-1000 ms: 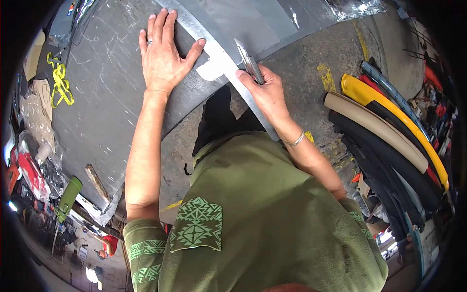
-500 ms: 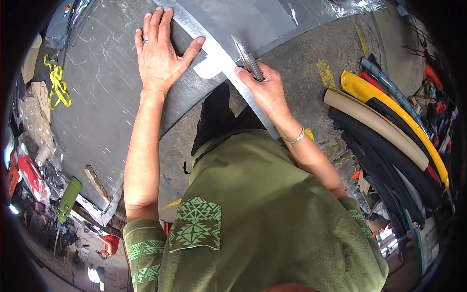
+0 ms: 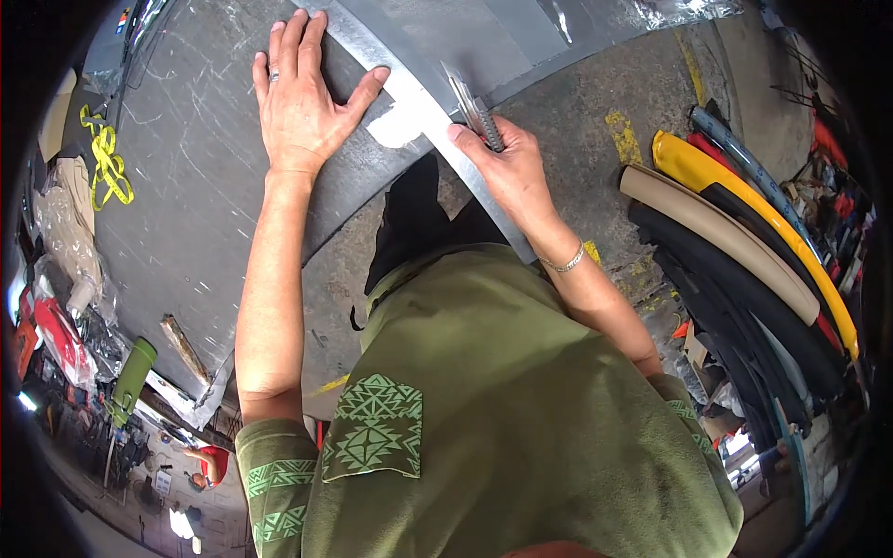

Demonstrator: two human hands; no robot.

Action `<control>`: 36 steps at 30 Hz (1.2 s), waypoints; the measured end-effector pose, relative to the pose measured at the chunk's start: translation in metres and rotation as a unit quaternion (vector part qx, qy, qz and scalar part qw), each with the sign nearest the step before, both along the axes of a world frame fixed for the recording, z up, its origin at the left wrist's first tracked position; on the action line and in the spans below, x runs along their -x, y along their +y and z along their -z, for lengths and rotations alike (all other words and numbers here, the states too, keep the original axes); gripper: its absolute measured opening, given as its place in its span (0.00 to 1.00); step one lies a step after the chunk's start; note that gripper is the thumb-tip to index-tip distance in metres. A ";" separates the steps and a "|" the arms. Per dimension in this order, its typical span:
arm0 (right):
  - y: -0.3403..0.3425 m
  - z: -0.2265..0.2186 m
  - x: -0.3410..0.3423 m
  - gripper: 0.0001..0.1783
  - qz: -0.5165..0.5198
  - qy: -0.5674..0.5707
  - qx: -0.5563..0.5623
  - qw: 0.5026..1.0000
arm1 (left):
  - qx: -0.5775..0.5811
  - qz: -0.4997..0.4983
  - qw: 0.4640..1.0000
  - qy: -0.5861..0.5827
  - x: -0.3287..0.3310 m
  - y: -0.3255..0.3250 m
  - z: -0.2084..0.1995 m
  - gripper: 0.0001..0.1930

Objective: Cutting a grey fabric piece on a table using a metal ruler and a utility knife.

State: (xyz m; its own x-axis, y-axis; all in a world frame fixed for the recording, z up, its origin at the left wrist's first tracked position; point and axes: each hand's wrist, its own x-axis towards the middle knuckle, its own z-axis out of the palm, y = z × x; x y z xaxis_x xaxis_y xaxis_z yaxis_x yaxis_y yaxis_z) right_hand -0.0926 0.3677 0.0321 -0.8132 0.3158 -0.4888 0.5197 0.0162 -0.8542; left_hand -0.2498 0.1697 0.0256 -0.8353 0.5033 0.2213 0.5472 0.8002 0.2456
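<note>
My left hand (image 3: 305,116) lies flat with its fingers spread on the dark, scratched tabletop (image 3: 191,200). Its fingertips and thumb reach the edge of a long metal straightedge (image 3: 417,96), which slants down from the top toward my waist. In my right hand (image 3: 516,181) is a utility knife (image 3: 478,119), its blade out and pointing away from me. That hand's thumb rests at the straightedge, just past the table's near edge. Dark grey sheet material (image 3: 465,42) extends to the right of the straightedge. A white patch (image 3: 395,128) shows beside the straightedge near my left thumb.
A yellow tape measure (image 3: 110,163) lies loosely on the table's left side. Plastic-wrapped items (image 3: 70,223) and a green roll (image 3: 133,377) are along the left edge. Yellow (image 3: 735,209), beige (image 3: 716,237) and black rolls stand at the right. Further off, lower left, is a person in red (image 3: 214,465).
</note>
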 end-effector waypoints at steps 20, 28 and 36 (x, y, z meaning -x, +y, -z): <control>-0.001 0.001 0.000 0.16 -0.003 0.003 -0.015 1.000 | 0.009 -0.003 1.000 -0.003 0.001 -0.001 0.002 0.48; -0.001 0.008 -0.005 0.11 -0.009 -0.019 -0.022 1.000 | 0.009 -0.010 1.000 -0.024 -0.002 0.001 -0.002 0.48; -0.004 0.003 -0.002 0.15 0.011 0.002 -0.018 1.000 | -0.009 -0.016 1.000 -0.022 -0.001 0.001 -0.006 0.49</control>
State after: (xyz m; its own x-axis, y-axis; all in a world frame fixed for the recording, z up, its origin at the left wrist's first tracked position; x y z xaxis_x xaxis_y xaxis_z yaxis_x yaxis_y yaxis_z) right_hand -0.0906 0.3636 0.0287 -0.8086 0.3499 -0.4731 0.5161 0.0356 -0.8558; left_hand -0.2488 0.1712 0.0319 -0.8597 0.4731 0.1927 0.5104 0.8122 0.2826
